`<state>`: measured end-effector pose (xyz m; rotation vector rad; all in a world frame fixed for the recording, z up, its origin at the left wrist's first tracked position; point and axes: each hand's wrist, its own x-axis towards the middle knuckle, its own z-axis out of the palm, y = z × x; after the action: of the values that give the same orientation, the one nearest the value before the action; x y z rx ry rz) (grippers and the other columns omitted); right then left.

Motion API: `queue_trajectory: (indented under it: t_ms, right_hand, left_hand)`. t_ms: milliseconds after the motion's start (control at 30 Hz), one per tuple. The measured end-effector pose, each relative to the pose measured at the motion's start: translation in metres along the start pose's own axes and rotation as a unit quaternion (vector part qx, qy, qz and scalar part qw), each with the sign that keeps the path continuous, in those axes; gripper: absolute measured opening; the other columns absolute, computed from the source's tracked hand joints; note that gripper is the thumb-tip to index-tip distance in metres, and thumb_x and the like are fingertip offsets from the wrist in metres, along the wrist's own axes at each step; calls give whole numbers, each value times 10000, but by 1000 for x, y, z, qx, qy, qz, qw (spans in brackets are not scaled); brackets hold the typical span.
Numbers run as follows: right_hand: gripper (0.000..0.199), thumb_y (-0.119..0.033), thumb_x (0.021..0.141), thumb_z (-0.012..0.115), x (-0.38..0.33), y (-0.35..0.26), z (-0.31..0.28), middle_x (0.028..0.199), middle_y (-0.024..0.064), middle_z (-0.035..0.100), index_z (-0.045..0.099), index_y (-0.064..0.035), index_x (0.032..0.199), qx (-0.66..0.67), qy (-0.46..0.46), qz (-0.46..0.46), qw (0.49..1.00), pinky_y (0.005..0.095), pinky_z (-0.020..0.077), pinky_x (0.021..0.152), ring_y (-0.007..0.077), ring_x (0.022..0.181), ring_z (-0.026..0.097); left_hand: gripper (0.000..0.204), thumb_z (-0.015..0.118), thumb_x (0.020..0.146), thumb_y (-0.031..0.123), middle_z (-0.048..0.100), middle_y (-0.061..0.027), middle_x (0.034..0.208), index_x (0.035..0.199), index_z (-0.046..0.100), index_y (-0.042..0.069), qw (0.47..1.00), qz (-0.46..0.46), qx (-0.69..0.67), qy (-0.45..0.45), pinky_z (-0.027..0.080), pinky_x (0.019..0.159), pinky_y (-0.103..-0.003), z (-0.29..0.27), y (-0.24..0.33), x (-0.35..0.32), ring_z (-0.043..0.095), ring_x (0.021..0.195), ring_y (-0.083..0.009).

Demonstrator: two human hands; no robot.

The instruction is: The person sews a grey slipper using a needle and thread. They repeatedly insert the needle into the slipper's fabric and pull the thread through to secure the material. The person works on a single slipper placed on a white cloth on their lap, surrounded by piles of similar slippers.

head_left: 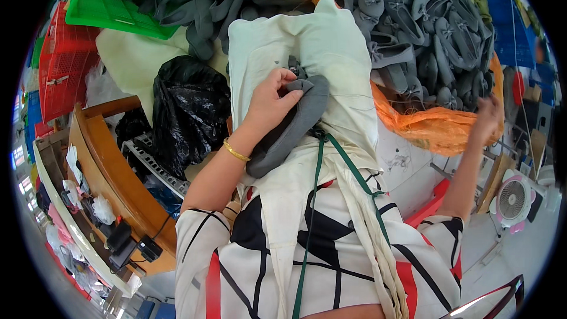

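My left hand, with a gold bracelet at the wrist, is closed on the upper end of a dark grey fabric shoe. Thumb and fingers pinch its edge, and the shoe lies slantwise over the pale apron on my lap. Just beyond my fingers is a small dark grey piece that looks like a bow; whether it joins the shoe I cannot tell. Far to the right, my right hand is by the rim of an orange bag full of grey shoes with bows. Its fingers are blurred.
A green basket and a heap of grey shoes are at the far left. A black plastic bag sits left of my lap, beside a wooden chair-like piece. A pink-and-white fan stands at right.
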<state>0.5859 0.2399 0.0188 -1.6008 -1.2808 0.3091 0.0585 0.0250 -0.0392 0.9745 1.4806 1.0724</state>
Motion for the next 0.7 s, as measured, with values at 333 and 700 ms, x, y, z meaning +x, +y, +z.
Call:
queue_trajectory:
  t_ms: [333,700]
  right_hand:
    - [233,-146,782,745,-221,-166,153,870,114,565,639,-65,974,-4,-481,-379,791,399,476,713,324,832,582]
    - [106,-102,826,682,-249,-207,152,725,98,570,612,-75,900,108,-519,-300,793,413,469,609,297,688,599]
  left_hand:
    - [137,699,918,132,664,-4,796,913,690,-4,996,1,69,61,465,648,-219,-7,36,-27,567,699,-58]
    - [149,680,922,173,679,-29,769,874,660,34,946,-236,-223,-15,417,487,-194,5,39,-22,506,540,-42]
